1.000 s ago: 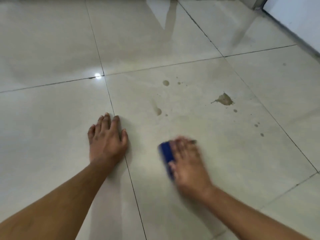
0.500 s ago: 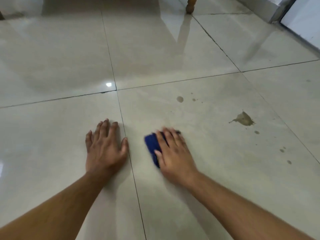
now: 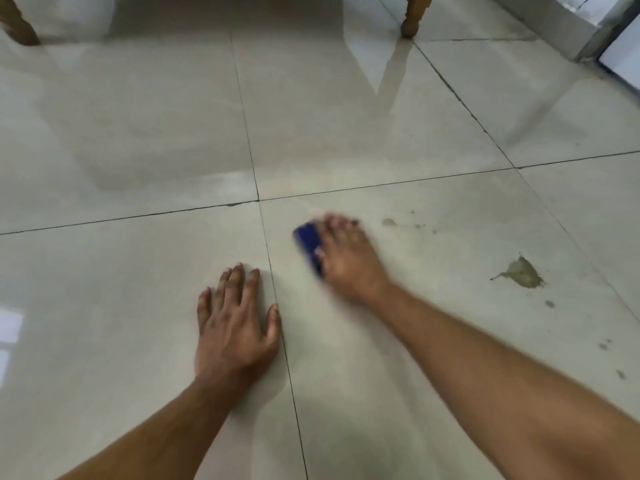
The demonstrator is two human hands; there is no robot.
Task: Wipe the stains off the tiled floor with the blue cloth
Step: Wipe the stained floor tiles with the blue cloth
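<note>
A folded blue cloth (image 3: 309,242) lies on the pale tiled floor (image 3: 346,140), mostly hidden under my right hand (image 3: 348,261). That hand presses flat on top of it and is blurred by motion. Just right of its fingertips is a small brown spot (image 3: 388,222) with tiny specks beside it. A larger brown splatter stain (image 3: 523,273) sits farther right on the same tile, with several small dots (image 3: 549,303) below it. My left hand (image 3: 233,327) rests flat on the floor, fingers spread, at the grout line to the cloth's lower left.
Two wooden furniture legs stand at the far edge, one at the top middle (image 3: 412,15) and one at the top left (image 3: 17,26). A grey skirting and door frame (image 3: 602,32) run along the top right corner.
My right hand has slid the cloth forward, away from me, up to the small spots. A stain in the tile's middle is gone. My left hand has stayed planted.
</note>
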